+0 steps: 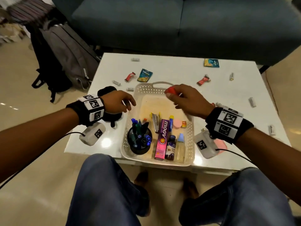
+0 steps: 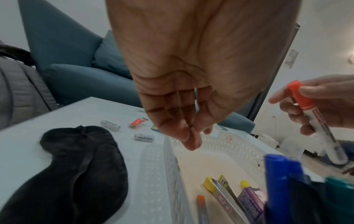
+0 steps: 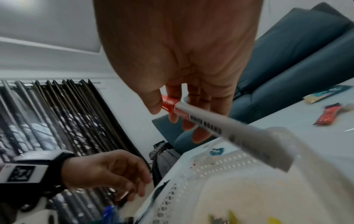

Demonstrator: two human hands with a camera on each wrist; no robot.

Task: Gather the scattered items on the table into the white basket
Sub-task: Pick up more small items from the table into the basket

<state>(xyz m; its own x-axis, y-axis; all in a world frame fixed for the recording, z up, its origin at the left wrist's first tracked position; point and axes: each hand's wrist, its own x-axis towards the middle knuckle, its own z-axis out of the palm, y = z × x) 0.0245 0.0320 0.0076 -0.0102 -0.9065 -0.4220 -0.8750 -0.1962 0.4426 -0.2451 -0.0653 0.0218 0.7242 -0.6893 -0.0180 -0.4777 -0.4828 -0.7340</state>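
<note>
**pixelpete:** ok so what are the fingers doing?

**tidy_desk:** Right hand (image 1: pixel 189 101), center-right of the head view, has its thumb and fingers pinched round a whiteboard marker (image 2: pixel 314 119) up by the red cap. The white barrel angles down, and the whole thing hangs above the far half of the white basket (image 1: pixel 130 144). Left hand (image 1: pixel 116 101) is left of center, fingers loosely curled and drooping, nothing in them, tips over the basket's left rim.

**pixelpete:** and what's around the hands?

**tidy_desk:** Right under the left wrist there's a black sock (image 2: pixel 76 166) flat on the table (image 1: pixel 179 69), just beside the basket. In the basket's near half: a black pen cup (image 1: pixel 139 141) full of pens lower left, a stapler (image 1: pixel 155 122), a pink-purple moov box (image 1: pixel 162 137), a dark bottle (image 1: pixel 170 147) and a clear bottle with a blue cap (image 1: pixel 180 147).

**pixelpete:** stuff still loose?

**tidy_desk:** Yep. Upper part of the frame, beyond the basket: two red wrappers (image 1: pixel 130 76) (image 1: pixel 203 79), a blue-yellow sachet (image 1: pixel 145 75) and another (image 1: pixel 211 62) near the far right corner. Small white batteries sit apart around the tabletop, e.g. (image 1: pixel 116 82) and (image 1: pixel 252 101). A pink thing peeks out under the right wrist, can't tell what it is.
</note>
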